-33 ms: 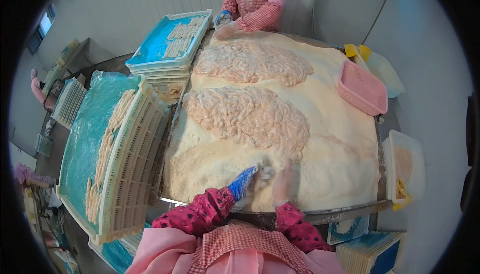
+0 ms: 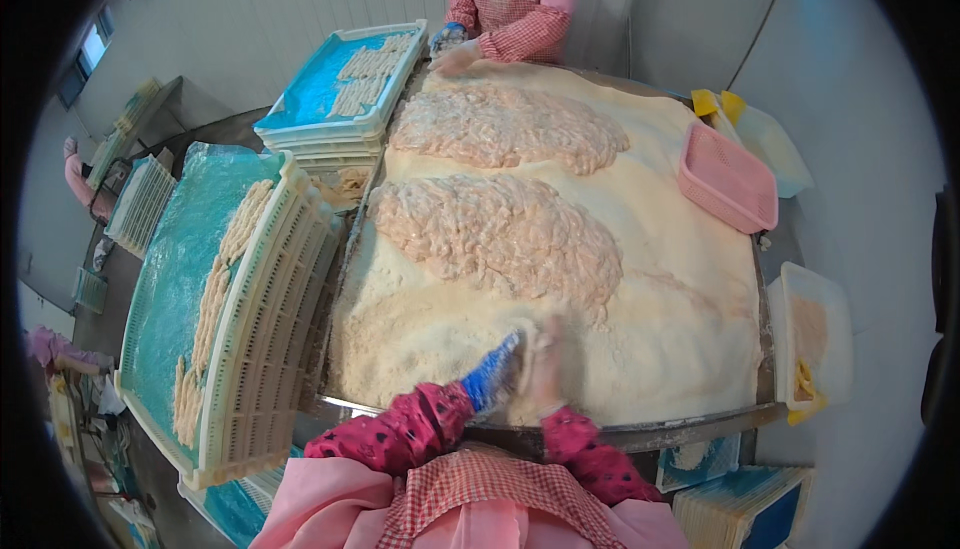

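My left hand [image 2: 494,373], in a blue glove caked with white crumbs, is low over the coating crumbs [image 2: 400,349] at the near side of the table. Its fingers curl inward, and whatever they hold is hidden. Right beside it, my right hand [image 2: 547,371] wears a pale see-through glove and is smeared by motion, so its finger pose is unclear. Just beyond both hands lies a mound of raw, pale pink meat strips [image 2: 500,234]. Farther back sits a second mound of meat strips [image 2: 505,127].
At left, stacked white trays [image 2: 265,349] hold coated strips on blue film. Another tray stack [image 2: 390,99] stands behind. A co-worker [image 2: 510,9] works at the far edge. A pink basket [image 2: 727,177] rests on the right, near a clear bin [image 2: 822,329] beyond the table edge.
My hands have come closer together, the right one shifting left toward the blue glove. White crumbly matter seen between them before is now mostly hidden.
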`<state>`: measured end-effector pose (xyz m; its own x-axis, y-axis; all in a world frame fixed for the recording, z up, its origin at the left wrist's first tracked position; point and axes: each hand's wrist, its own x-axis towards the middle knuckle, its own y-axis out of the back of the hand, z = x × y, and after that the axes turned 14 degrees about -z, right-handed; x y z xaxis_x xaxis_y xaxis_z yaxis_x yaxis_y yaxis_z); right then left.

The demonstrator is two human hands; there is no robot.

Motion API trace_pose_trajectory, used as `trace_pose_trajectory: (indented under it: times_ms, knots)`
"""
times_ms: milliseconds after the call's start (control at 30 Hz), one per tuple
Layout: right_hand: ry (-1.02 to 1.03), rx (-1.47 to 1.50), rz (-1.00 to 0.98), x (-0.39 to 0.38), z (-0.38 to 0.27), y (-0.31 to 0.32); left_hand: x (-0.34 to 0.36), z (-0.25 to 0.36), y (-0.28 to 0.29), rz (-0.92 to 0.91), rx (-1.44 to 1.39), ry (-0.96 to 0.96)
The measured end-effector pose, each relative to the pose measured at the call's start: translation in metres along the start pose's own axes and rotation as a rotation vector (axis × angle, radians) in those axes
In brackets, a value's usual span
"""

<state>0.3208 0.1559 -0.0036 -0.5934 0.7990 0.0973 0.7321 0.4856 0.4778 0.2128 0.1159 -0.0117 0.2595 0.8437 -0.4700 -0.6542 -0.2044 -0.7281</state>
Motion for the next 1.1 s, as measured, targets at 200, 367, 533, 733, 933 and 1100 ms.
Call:
trace_pose_trajectory:
  times_ms: [200, 367, 533, 733, 933, 1100]
  knots:
    - [0.203, 0.316, -0.274, 0.037, -0.032, -0.015, -0.022, -0.007, 0.056, -0.091, -0.289, -0.402]
    - [0.297, -0.171, -0.296, 0.141, -0.014, -0.046, -0.094, 0.026, 0.032, -0.103, -0.277, -0.545]
    - [0.238, -0.695, -0.214, 0.209, -0.042, -0.078, -0.188, 0.131, 0.004, -0.033, -0.235, -0.947]
    - [0.26, -0.694, -0.204, 0.239, -0.022, -0.106, -0.357, 0.222, 0.091, 0.748, 0.248, -1.232]
    - [0.259, -0.556, -0.181, 0.239, -0.019, -0.115, -0.42, 0.218, 0.187, 0.977, 0.664, -0.38]
    - [0.27, -0.587, -0.156, 0.243, -0.025, -0.111, -0.397, 0.244, 0.172, 0.754, 0.787, -0.377]
